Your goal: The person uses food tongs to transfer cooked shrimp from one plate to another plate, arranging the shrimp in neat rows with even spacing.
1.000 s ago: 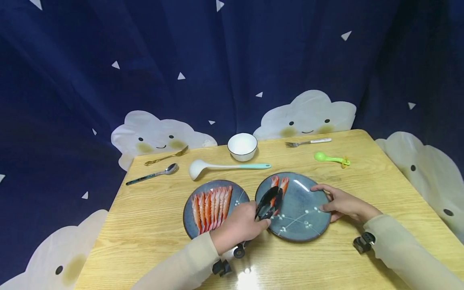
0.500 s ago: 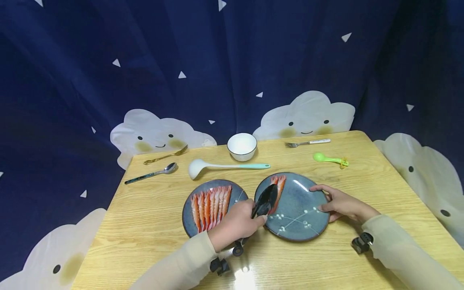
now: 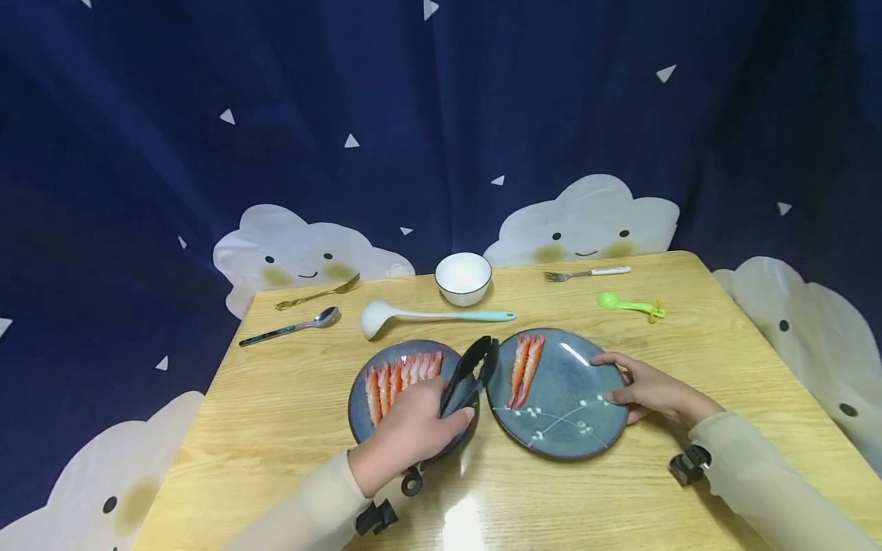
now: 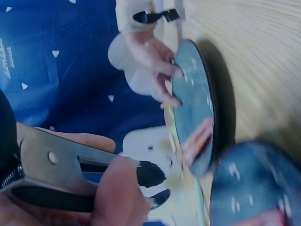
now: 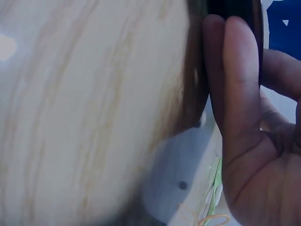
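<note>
My left hand (image 3: 413, 417) grips black-tipped metal tongs (image 4: 51, 155) over the right side of the left blue plate (image 3: 356, 417). The two tips stand apart with nothing between them. A row of several red-and-white shrimp (image 3: 391, 383) lies on that plate, partly hidden by the hand. On the right blue plate (image 3: 579, 375), patterned with white blossoms, two more shrimp (image 3: 526, 371) lie side by side near its left edge. My right hand (image 3: 651, 392) holds this plate by its right rim, with some fingers hidden below the edge.
Behind the plates lie a white ladle (image 3: 420, 314) with a mint handle and a white bowl (image 3: 463, 278). A gold fork (image 3: 317, 295) and a spoon (image 3: 292, 329) are at left. At right are a white-handled fork (image 3: 586, 273) and a green spoon (image 3: 627, 304).
My left hand and the tongs have moved left, away from the right plate to over the left one. The tongs' tips have spread, leaving two shrimp uncovered. My right hand stays on the rim.
</note>
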Tool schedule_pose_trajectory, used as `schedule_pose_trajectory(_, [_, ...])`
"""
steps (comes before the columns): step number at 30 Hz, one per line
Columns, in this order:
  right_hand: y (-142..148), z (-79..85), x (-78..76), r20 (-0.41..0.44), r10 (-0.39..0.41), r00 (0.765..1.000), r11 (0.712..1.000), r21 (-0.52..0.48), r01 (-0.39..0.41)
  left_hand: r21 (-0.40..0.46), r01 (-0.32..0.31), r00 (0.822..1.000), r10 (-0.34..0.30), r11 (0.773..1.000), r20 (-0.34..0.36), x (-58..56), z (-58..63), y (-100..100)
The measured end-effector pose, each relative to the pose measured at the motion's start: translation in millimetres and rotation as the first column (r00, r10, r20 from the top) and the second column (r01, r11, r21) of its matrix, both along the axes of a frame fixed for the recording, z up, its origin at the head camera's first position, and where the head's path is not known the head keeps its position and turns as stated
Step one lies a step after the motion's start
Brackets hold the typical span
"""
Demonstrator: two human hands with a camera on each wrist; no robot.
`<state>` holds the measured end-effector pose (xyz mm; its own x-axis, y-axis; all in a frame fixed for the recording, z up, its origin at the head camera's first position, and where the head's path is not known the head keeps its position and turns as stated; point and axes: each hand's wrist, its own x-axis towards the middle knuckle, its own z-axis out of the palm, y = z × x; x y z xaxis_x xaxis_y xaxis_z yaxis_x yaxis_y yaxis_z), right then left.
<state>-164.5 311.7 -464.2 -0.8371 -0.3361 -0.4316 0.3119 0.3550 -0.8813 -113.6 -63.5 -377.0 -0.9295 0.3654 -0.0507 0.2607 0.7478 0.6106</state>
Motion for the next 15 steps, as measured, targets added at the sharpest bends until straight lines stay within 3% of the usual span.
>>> schedule_pose_trajectory(9, [-3, 2.2, 2.3, -0.011, -0.002, 1.0, 1.0, 0.0, 0.002, -0.166, -0.128, 0.992, 0.124, 0.978, -0.036, 17.9, 7.4, -63])
schedule_pose_trajectory(15, [-4, 3.1, -0.4, -0.002, 0.003, 1.0, 0.999, 0.037, -0.003, -0.201, -0.146, 0.989, 0.146, 0.969, -0.017, 31.9, 6.4, -79])
